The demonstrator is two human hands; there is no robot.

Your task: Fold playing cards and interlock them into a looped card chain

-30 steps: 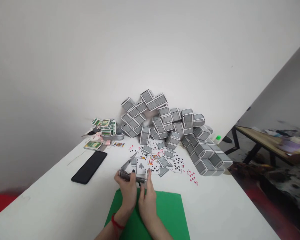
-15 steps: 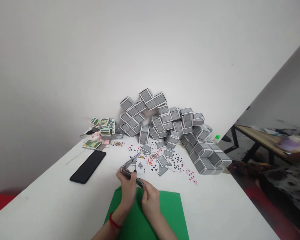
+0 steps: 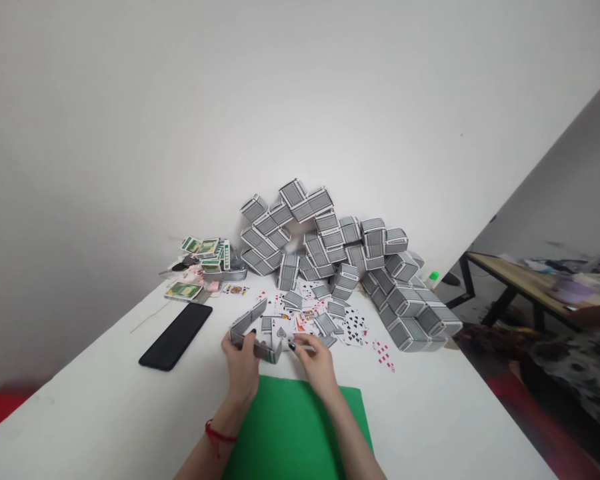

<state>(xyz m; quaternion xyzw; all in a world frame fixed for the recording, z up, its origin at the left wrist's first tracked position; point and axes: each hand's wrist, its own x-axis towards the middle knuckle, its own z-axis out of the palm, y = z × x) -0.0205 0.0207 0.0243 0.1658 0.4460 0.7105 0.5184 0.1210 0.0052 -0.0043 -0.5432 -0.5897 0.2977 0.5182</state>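
Note:
My left hand (image 3: 243,363) grips a joined strip of folded grey-backed cards (image 3: 253,333), which stands bent at angles above the white table. To its right, my right hand (image 3: 314,360) has its thumb and fingertips pinched near an ace of spades (image 3: 281,332); whether a card is between them is too small to tell. Face-up and folded cards (image 3: 325,323) lie scattered just beyond both hands. Under my forearms is a green sheet (image 3: 285,427).
A large structure of folded card blocks (image 3: 320,247) stands along the wall. At the left are a black phone (image 3: 176,335) and stacked green card boxes (image 3: 209,248). A green-capped item (image 3: 433,277) stands behind the blocks. A person is partly visible at the right.
My right hand has let go of the strip's end and moved right and up toward the scattered cards. My left hand has shifted slightly left, and the strip has turned, opening to view.

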